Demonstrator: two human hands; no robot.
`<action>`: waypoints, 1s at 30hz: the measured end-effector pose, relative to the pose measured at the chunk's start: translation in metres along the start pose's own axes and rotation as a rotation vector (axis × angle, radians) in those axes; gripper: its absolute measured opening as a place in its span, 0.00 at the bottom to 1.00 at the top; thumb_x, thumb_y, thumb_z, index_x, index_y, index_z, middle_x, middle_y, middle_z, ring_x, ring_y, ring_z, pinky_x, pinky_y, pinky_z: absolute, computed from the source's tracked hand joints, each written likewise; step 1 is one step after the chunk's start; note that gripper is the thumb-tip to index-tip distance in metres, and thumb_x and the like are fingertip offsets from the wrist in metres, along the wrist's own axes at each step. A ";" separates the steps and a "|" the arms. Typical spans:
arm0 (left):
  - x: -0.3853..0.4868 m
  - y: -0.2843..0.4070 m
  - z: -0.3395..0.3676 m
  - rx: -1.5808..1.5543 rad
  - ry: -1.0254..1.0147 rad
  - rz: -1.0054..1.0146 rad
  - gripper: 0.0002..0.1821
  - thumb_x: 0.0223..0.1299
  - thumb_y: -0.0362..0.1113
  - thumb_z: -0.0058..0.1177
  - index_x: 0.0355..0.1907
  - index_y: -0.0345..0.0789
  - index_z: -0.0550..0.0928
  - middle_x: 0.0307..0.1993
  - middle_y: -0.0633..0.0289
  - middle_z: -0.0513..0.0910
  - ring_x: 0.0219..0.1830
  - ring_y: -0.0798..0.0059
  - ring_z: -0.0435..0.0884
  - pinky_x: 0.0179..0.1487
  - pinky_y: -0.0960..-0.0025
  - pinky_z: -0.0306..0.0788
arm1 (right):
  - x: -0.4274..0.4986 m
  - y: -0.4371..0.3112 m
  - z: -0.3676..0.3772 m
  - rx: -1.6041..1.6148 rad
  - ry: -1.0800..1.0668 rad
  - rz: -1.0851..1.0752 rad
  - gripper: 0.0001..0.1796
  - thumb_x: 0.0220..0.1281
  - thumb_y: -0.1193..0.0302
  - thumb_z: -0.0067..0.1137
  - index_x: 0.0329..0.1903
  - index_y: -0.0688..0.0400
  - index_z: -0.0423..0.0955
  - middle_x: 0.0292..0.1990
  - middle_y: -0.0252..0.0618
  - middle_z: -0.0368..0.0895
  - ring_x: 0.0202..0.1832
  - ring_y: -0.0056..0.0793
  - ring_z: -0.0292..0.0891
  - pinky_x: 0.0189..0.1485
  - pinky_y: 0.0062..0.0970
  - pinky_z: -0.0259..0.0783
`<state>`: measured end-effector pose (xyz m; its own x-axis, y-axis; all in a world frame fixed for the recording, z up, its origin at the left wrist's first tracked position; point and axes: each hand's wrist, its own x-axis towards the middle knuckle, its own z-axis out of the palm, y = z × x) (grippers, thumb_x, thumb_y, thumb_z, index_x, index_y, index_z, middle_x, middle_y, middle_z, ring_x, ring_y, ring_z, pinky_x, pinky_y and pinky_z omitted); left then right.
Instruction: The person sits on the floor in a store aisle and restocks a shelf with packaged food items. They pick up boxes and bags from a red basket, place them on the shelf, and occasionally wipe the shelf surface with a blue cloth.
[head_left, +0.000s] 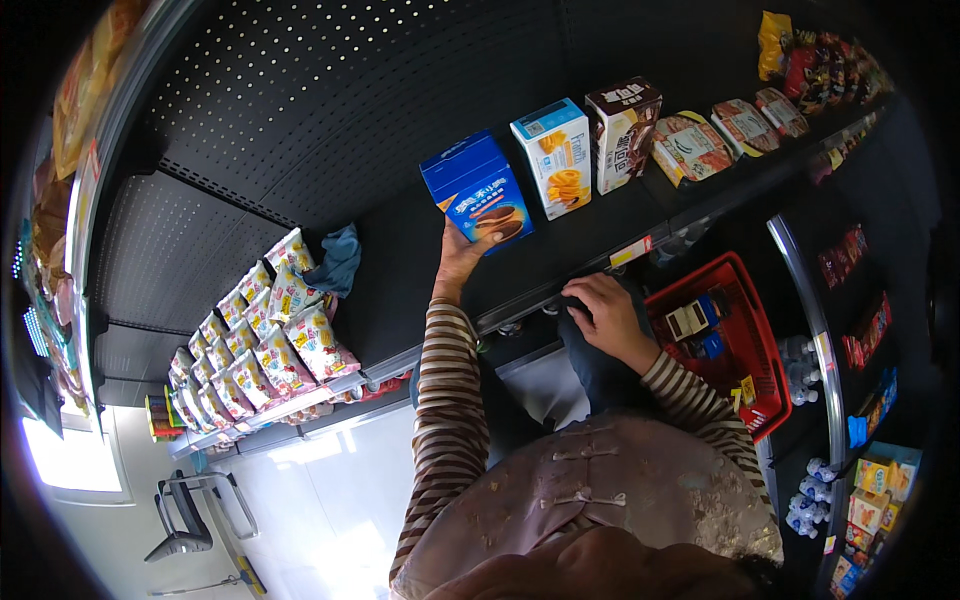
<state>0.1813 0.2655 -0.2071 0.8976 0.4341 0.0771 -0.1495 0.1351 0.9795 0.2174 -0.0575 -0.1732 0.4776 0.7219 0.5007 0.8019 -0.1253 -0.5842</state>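
Note:
My left hand (463, 253) grips the lower front edge of a blue cookie box (480, 191), which stands on the black shelf (397, 262). Just right of that box is a white and light-blue snack box (556, 161), followed by a brown and white box (624, 135). My right hand (604, 311) holds nothing that shows; its fingers are loosely curled near the shelf's front edge, above my knee. At my right is a red plastic basket (772, 337) with several small packages inside.
Rows of white snack bags (281, 360) fill the shelf's left part, beside a crumpled blue cloth (336, 259). Tray-like food packs (691, 146) and wrapped snacks (829, 71) lie farther right. Another shelf with a metal edge (814, 315) stands beyond the basket. A chair (184, 517) is at the lower left.

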 end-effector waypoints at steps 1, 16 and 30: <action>0.000 0.000 0.000 -0.007 -0.008 0.008 0.52 0.48 0.27 0.83 0.72 0.37 0.63 0.64 0.55 0.79 0.68 0.62 0.80 0.74 0.56 0.75 | -0.001 0.000 0.000 0.000 0.000 -0.003 0.18 0.56 0.78 0.69 0.50 0.57 0.79 0.50 0.40 0.84 0.53 0.47 0.80 0.57 0.43 0.76; -0.015 -0.002 0.002 0.097 0.018 0.005 0.52 0.46 0.20 0.80 0.74 0.36 0.66 0.67 0.56 0.77 0.69 0.63 0.77 0.77 0.56 0.71 | -0.058 -0.006 -0.012 -0.177 -0.082 0.151 0.45 0.63 0.62 0.73 0.79 0.59 0.62 0.80 0.52 0.57 0.80 0.57 0.54 0.80 0.55 0.55; -0.032 -0.023 -0.041 0.492 -0.009 0.142 0.55 0.56 0.24 0.74 0.82 0.30 0.56 0.77 0.48 0.66 0.80 0.58 0.64 0.81 0.58 0.58 | -0.271 0.102 -0.040 -0.242 0.280 0.629 0.39 0.67 0.66 0.70 0.76 0.60 0.63 0.69 0.60 0.72 0.70 0.61 0.70 0.71 0.49 0.71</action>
<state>0.1394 0.2851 -0.2397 0.8864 0.4101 0.2150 -0.0589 -0.3607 0.9308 0.1840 -0.2929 -0.3428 0.9221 0.2666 0.2803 0.3868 -0.6292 -0.6741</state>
